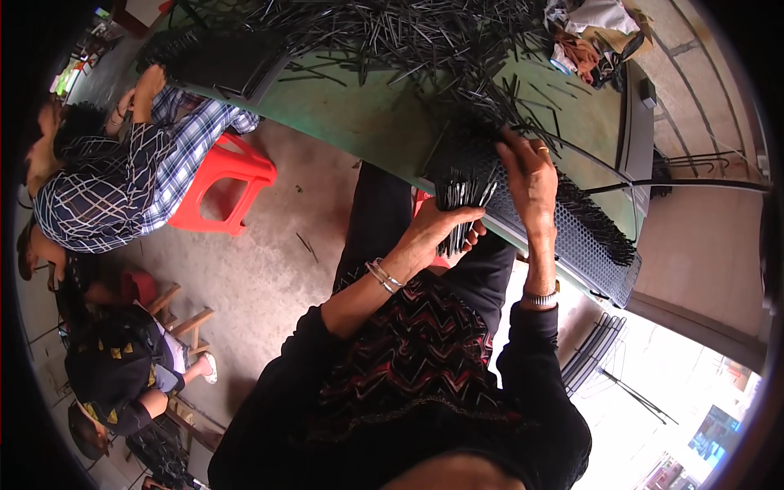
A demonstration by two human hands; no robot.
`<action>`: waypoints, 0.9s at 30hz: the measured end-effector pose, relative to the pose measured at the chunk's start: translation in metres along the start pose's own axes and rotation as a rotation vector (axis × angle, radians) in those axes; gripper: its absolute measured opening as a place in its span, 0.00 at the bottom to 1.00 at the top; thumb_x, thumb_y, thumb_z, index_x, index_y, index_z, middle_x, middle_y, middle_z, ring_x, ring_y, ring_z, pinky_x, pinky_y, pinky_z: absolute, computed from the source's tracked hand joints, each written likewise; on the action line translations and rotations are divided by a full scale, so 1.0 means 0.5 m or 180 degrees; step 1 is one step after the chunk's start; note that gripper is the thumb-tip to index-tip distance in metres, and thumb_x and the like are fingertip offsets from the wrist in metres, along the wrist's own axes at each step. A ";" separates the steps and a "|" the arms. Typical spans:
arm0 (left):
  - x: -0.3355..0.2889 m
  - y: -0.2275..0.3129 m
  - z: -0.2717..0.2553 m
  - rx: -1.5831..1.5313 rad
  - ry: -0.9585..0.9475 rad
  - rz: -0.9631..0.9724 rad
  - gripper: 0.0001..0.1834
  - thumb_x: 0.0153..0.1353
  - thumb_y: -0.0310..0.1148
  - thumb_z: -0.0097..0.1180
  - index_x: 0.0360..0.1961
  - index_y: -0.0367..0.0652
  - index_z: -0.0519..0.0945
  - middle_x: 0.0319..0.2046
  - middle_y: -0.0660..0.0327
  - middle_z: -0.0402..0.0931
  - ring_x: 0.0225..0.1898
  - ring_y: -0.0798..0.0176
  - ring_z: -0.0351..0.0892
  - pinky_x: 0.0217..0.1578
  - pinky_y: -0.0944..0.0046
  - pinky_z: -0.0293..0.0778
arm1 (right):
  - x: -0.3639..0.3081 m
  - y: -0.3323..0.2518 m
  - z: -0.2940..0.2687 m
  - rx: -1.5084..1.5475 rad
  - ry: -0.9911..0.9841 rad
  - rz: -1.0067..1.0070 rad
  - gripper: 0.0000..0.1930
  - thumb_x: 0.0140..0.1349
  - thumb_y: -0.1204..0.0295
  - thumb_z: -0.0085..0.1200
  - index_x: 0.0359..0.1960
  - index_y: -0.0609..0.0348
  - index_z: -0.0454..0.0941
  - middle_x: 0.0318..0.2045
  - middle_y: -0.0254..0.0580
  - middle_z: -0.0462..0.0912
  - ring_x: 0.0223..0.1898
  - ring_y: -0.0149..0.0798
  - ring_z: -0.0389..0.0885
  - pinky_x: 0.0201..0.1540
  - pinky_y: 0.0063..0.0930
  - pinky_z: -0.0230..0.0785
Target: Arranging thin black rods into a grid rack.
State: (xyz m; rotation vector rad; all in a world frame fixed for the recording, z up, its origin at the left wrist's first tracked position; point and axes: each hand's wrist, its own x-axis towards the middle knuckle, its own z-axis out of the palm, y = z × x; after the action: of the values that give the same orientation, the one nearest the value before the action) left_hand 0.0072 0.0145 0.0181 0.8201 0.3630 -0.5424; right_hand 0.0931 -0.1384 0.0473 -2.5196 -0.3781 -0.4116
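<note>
My left hand [431, 232] is closed around an upright bundle of thin black sticks [464, 193], just off the near edge of the green table. Beside it lies a dark perforated tray [572, 243], honeycombed with small holes. Part of the tray carries a dense band of short black sticks [600, 219] standing in the holes. Over the tray's middle is my right hand [531, 181], its fingers bent down together onto the dark surface. Whatever sits between those fingertips is too dark and small to make out.
A large heap of loose black sticks [392, 41] covers the far side of the green table [343, 118]. Crumpled cloths and bags [592, 45] lie at the far right. Dark bent rods [694, 186] reach in from the right. Co-workers sit at left near a red stool [237, 173].
</note>
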 end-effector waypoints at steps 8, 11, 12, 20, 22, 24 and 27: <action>-0.008 -0.002 -0.002 0.0267 -0.0013 0.0018 0.08 0.57 0.31 0.63 0.32 0.37 0.81 0.24 0.58 0.81 0.21 0.69 0.77 0.23 0.69 0.73 | -0.029 -0.023 -0.053 0.1791 -0.0989 0.0945 0.10 0.63 0.69 0.57 0.37 0.66 0.77 0.29 0.36 0.78 0.33 0.27 0.73 0.40 0.21 0.66; 0.000 -0.014 -0.010 0.0214 -0.0038 -0.0018 0.09 0.57 0.32 0.63 0.33 0.37 0.81 0.25 0.57 0.81 0.21 0.69 0.77 0.23 0.69 0.74 | -0.025 -0.017 -0.063 0.1714 -0.0636 0.1002 0.08 0.64 0.72 0.53 0.37 0.65 0.77 0.26 0.36 0.78 0.29 0.28 0.74 0.35 0.21 0.66; 0.001 -0.016 -0.010 0.0216 -0.0041 -0.0019 0.09 0.57 0.32 0.63 0.33 0.37 0.81 0.25 0.57 0.81 0.21 0.69 0.77 0.23 0.69 0.74 | -0.023 -0.017 -0.066 0.1524 -0.0311 0.1098 0.08 0.64 0.72 0.52 0.37 0.65 0.76 0.25 0.36 0.78 0.27 0.28 0.74 0.33 0.21 0.66; 0.004 -0.020 -0.007 -0.0036 0.0079 -0.0199 0.07 0.57 0.30 0.62 0.33 0.37 0.81 0.24 0.56 0.81 0.21 0.67 0.78 0.22 0.68 0.75 | -0.011 0.010 0.006 0.0440 0.0970 0.0202 0.04 0.65 0.75 0.52 0.38 0.61 0.76 0.22 0.38 0.77 0.21 0.26 0.73 0.26 0.24 0.66; 0.008 -0.024 -0.014 -0.0106 0.0082 -0.0149 0.08 0.57 0.30 0.62 0.33 0.37 0.80 0.24 0.56 0.81 0.21 0.66 0.78 0.22 0.67 0.75 | -0.006 0.014 0.013 0.0387 0.1004 0.0121 0.04 0.64 0.74 0.53 0.38 0.60 0.77 0.22 0.39 0.78 0.21 0.27 0.74 0.26 0.24 0.66; 0.008 -0.024 -0.016 -0.0169 0.0072 -0.0112 0.08 0.57 0.31 0.62 0.33 0.36 0.80 0.24 0.56 0.81 0.20 0.66 0.79 0.22 0.67 0.76 | -0.002 0.011 0.002 0.0350 0.0714 0.0157 0.04 0.64 0.74 0.53 0.38 0.61 0.77 0.22 0.39 0.78 0.20 0.28 0.74 0.26 0.23 0.67; 0.004 -0.022 -0.013 -0.0219 0.0126 -0.0019 0.08 0.57 0.31 0.62 0.33 0.36 0.80 0.24 0.56 0.81 0.21 0.65 0.79 0.21 0.67 0.75 | -0.003 0.002 -0.005 0.0495 0.0622 0.0272 0.04 0.64 0.74 0.53 0.37 0.61 0.78 0.22 0.39 0.79 0.21 0.28 0.76 0.26 0.23 0.67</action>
State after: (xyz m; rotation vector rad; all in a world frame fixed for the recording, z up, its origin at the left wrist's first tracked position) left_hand 0.0017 0.0127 0.0067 0.7644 0.4183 -0.5170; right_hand 0.0915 -0.1409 0.0483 -2.3111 -0.2170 -0.5667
